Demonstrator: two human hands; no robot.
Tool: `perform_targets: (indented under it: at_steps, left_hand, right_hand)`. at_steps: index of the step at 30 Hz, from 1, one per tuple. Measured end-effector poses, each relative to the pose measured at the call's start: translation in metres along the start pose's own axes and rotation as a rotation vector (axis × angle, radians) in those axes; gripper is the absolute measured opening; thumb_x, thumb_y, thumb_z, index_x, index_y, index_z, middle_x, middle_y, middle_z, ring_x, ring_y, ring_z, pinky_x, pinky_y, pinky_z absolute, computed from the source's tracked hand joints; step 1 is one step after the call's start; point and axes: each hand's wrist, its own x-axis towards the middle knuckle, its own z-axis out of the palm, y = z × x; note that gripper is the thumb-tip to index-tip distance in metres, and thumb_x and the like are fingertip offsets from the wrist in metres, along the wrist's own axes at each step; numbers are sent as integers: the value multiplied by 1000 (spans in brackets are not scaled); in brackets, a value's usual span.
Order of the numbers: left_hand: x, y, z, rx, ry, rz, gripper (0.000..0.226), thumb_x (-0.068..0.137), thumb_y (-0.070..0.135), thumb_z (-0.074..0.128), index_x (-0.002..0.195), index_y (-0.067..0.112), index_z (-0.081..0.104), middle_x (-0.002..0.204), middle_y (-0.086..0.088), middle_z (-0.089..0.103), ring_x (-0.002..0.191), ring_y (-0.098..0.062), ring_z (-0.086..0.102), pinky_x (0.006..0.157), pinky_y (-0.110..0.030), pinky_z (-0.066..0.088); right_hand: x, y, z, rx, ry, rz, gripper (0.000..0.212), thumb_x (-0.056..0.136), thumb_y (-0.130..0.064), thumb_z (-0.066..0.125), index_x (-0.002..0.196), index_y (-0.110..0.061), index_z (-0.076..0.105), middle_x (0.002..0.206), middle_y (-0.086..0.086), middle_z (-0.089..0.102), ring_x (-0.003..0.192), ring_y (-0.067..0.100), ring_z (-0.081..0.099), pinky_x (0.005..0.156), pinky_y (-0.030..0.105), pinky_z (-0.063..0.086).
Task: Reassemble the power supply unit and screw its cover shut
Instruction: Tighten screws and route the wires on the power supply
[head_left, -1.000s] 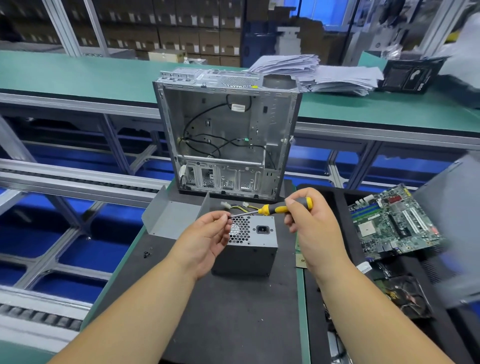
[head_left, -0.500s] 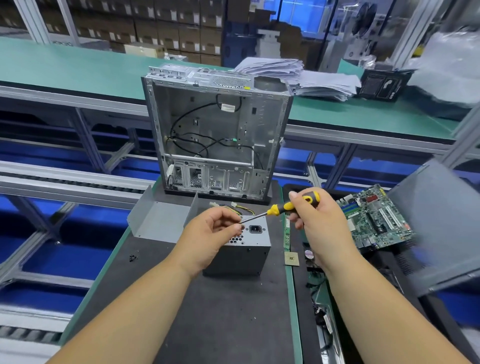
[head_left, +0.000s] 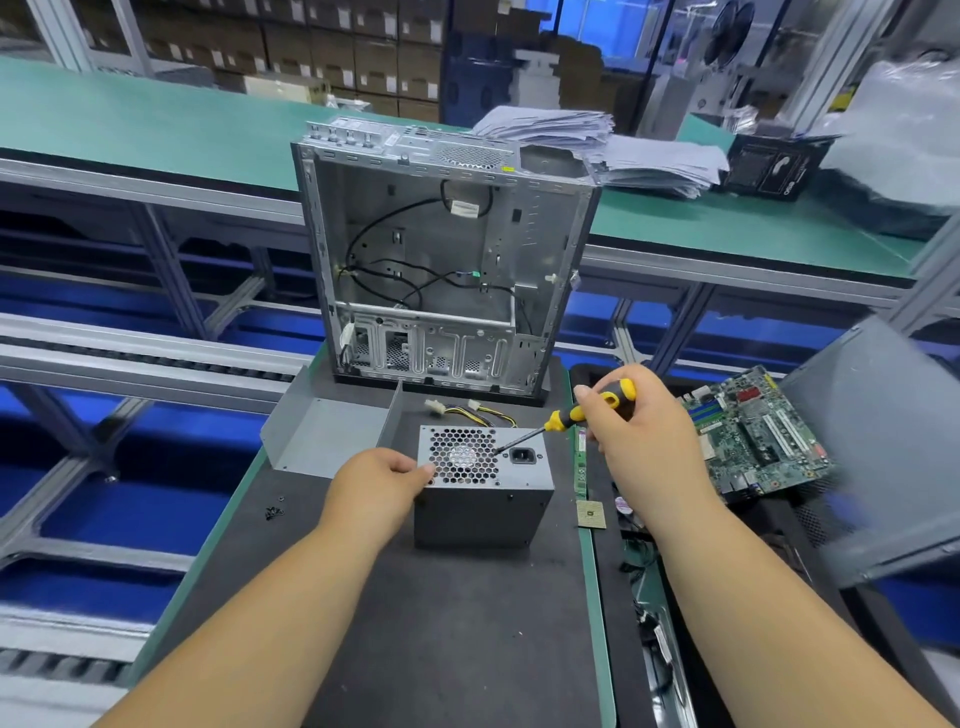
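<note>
Power supply unit (head_left: 483, 486) stands on dark mat on table (head_left: 467, 623), fan grille face up, no readable label. Left hand (head_left: 376, 486) at unit's left edge, fingers (head_left: 415, 470) curled against top corner, gripping it. Right hand (head_left: 631, 431) wraps yellow-black screwdriver (head_left: 571, 415); tip touches grille face beside power socket. Open computer case (head_left: 441, 260) upright behind. Motherboard (head_left: 753, 436) to right. Black box (head_left: 774, 166) on far bench, white print too blurred to read

Grey power supply unit (head_left: 483, 488) – upright on mat, fan grille up
</note>
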Motion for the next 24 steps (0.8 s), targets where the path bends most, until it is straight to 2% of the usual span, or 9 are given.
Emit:
perform_targets:
  at_steps: [4, 7, 10, 14, 16, 19, 24]
  left_hand:
    - [-1, 2, -2, 18, -10, -20, 37, 85, 42, 70, 75, 7, 69, 62, -4, 54, 57, -21, 45, 60, -28, 38]
    - [-2, 4, -2, 29, -17, -21, 31, 86, 42, 69, 73, 13, 68, 56, -2, 47, 53, -20, 41, 59, -27, 35]
    - [-3, 4, -2, 50, -20, 0, 25, 87, 41, 68, 71, 22, 62, 58, -3, 45, 55, -21, 40, 59, -27, 36]
    - [-3, 5, -1, 54, -10, 2, 26, 87, 41, 68, 70, 24, 60, 60, -3, 47, 57, -21, 42, 59, -28, 36]
    - [-3, 5, -1, 58, -8, -3, 27, 87, 40, 68, 69, 21, 62, 61, -2, 48, 59, -21, 43, 60, -28, 37]
    - [-2, 5, 1, 43, 14, -21, 34, 87, 38, 69, 74, 7, 67, 61, -1, 53, 60, -21, 49, 61, -27, 42]
    - [-2, 5, 3, 14, 17, -31, 32, 88, 35, 69, 78, 4, 68, 61, -1, 52, 59, -21, 48, 59, -27, 40]
  right_hand:
    - [1, 3, 1, -22, -4, -11, 19, 90, -39, 61, 80, -25, 53, 70, 0, 60, 56, 10, 47, 51, 24, 38]
    - [2, 5, 2, -27, -11, -21, 19, 90, -39, 61, 80, -26, 52, 69, 0, 59, 52, 7, 43, 44, 16, 35]
    - [2, 6, 2, -16, -17, -27, 20, 91, -38, 61, 79, -25, 52, 64, -7, 57, 50, 5, 43, 43, 13, 37]
    - [1, 6, 3, -8, -23, -30, 20, 91, -36, 62, 79, -23, 52, 61, -10, 57, 49, 5, 43, 42, 12, 37]
    - [1, 7, 3, -7, -29, -35, 21, 91, -35, 62, 79, -22, 52, 59, -11, 56, 47, 5, 41, 40, 12, 35]
    - [1, 6, 3, -14, -32, -39, 21, 91, -36, 62, 79, -22, 52, 59, -11, 56, 46, 6, 41, 40, 12, 35]
    - [2, 6, 2, -18, -39, -46, 20, 91, -35, 62, 78, -24, 51, 59, -12, 56, 46, 5, 41, 39, 13, 35]
